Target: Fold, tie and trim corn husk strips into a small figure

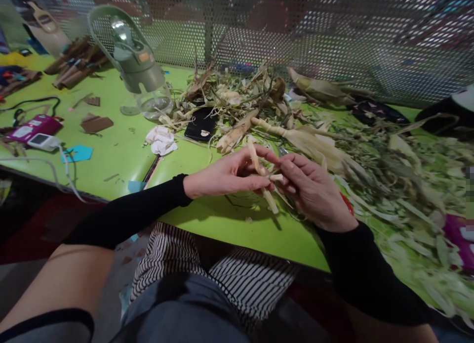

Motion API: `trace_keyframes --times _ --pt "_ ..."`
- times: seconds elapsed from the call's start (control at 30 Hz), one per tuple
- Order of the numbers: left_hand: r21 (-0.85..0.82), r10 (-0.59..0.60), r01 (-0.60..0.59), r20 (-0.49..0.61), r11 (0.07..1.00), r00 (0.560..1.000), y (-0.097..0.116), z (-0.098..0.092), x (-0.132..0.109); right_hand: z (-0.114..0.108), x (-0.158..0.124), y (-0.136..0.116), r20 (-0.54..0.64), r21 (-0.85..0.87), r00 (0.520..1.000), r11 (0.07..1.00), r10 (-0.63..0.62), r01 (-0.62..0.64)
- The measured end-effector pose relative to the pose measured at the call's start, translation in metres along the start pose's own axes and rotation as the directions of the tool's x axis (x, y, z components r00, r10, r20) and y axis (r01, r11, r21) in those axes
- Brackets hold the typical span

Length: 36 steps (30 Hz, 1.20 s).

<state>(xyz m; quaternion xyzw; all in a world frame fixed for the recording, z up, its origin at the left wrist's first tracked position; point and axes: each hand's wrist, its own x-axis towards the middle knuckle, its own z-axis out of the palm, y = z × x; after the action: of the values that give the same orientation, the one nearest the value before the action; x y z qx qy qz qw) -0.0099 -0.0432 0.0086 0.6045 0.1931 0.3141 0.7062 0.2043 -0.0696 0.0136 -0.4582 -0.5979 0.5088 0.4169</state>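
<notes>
Above the near edge of the green table, my left hand [229, 175] is closed on a pale, dried plant strip [271, 202], which slants down through its fingers. A shorter pale piece [276, 177] crosses it and reaches to my right hand [318, 194], whose thumb and fingers are pinched together around its end. The fingertips of both hands meet. A small metal tip [283, 151] shows just behind the right fingers, and something red [347, 204] peeks out beside the right wrist; whether they belong to one tool is hidden.
Dried husks and shreds [370, 160] heap across the back and right of the table [207, 209]. Behind my left hand lie a black phone [202, 123] and a crumpled tissue [162, 140]. A green-lidded bottle [138, 68], brown bundles [79, 61] and a cabled device [43, 141] stand left. A perforated panel [314, 36] rises behind.
</notes>
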Motion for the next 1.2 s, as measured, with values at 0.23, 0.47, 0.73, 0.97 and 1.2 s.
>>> trace_keyframes --times 0.23,0.47,0.73,0.97,1.2 --pt "0.007 -0.047 0.047 0.064 0.999 0.997 0.009 -0.004 -0.001 -0.006 -0.001 0.001 0.030 -0.184 0.995 0.978 -0.091 0.095" --pt "0.101 0.021 -0.023 0.021 0.995 1.000 0.000 -0.007 0.003 0.000 -0.001 0.001 -0.012 -0.363 0.979 0.913 -0.203 0.185" --pt "0.214 0.083 -0.045 -0.172 0.976 0.982 -0.003 -0.008 0.005 0.003 -0.007 -0.002 0.054 -0.622 0.929 0.715 -0.367 0.319" --pt "0.626 0.096 0.009 -0.133 0.780 0.986 -0.007 -0.014 0.009 0.010 -0.008 0.003 0.220 -0.712 0.862 0.530 -0.456 0.462" --pt "0.515 -0.071 0.034 0.053 0.857 0.996 -0.003 -0.008 0.006 0.002 -0.009 -0.004 0.082 -0.659 0.900 0.654 -0.429 0.372"
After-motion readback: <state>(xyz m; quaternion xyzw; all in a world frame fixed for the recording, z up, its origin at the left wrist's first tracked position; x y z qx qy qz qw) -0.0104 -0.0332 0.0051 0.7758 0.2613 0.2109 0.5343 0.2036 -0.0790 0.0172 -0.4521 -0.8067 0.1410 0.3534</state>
